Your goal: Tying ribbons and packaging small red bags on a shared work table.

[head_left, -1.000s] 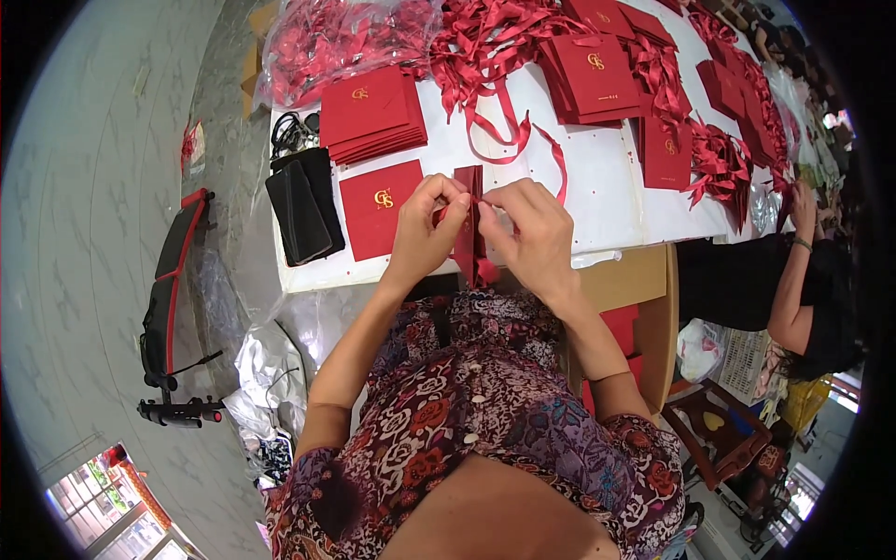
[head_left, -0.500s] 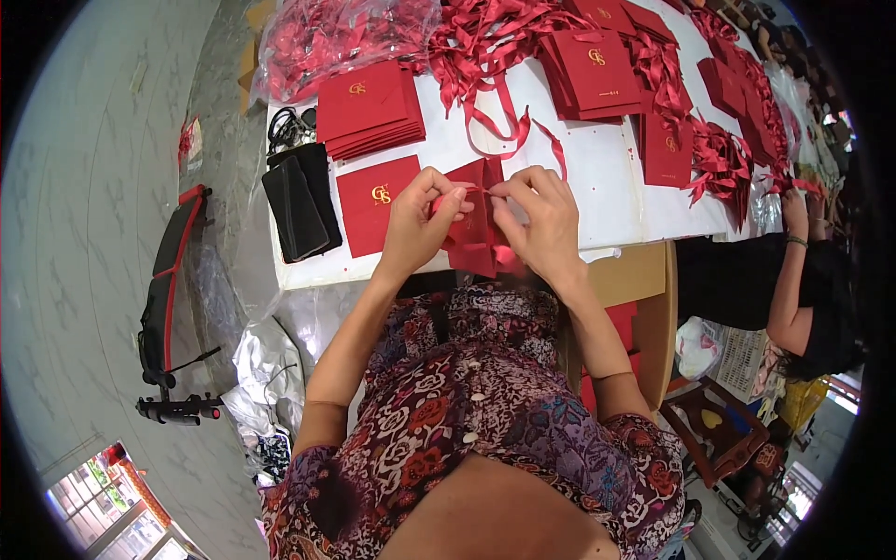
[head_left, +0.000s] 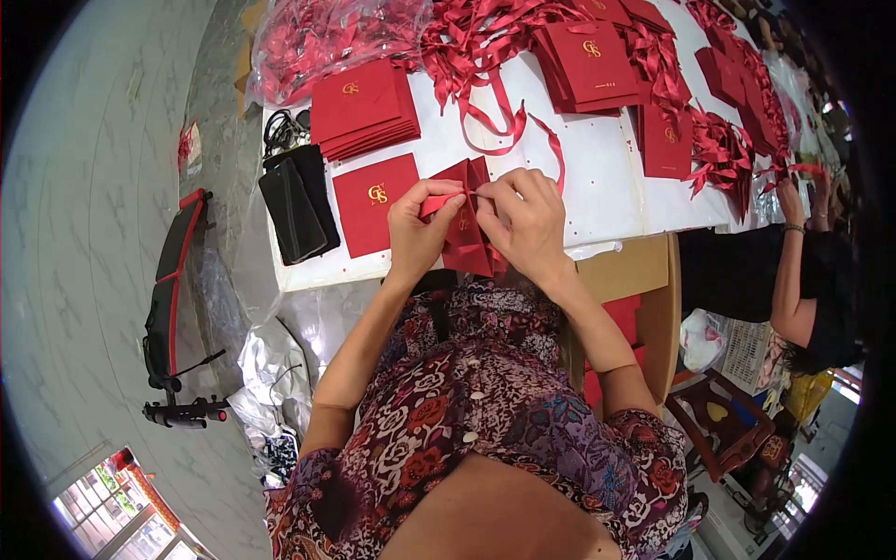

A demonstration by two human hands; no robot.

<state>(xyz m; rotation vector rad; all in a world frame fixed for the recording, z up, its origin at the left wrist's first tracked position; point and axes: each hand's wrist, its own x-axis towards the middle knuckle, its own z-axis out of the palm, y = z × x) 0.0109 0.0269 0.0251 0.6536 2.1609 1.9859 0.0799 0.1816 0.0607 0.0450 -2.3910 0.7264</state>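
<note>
Both hands work together at the near edge of the bench. The left hand pinches the end of a red ribbon strip between thumb and fingers, closed tight on it. The right hand is closed too, fingertips pinching the same ribbon where it meets the folded red card — the two hands nearly touch at the fingertips. The card stands tilted between the hands, its lower part hanging over the near edge of the bench.

Just left of the left hand a flat red envelope with a gold mark lies on the bench, near the edge. Behind it sits a stack of red envelopes. A black pouch lies at the left edge of the bench. A loose red ribbon loop curls on the white top behind the hands. Further back — a second stack of red cards and a clear bag of red ribbons at the far left corner.

At the right edge of the bench another person's hand handles ribbon; what it grips is too small to tell.
</note>
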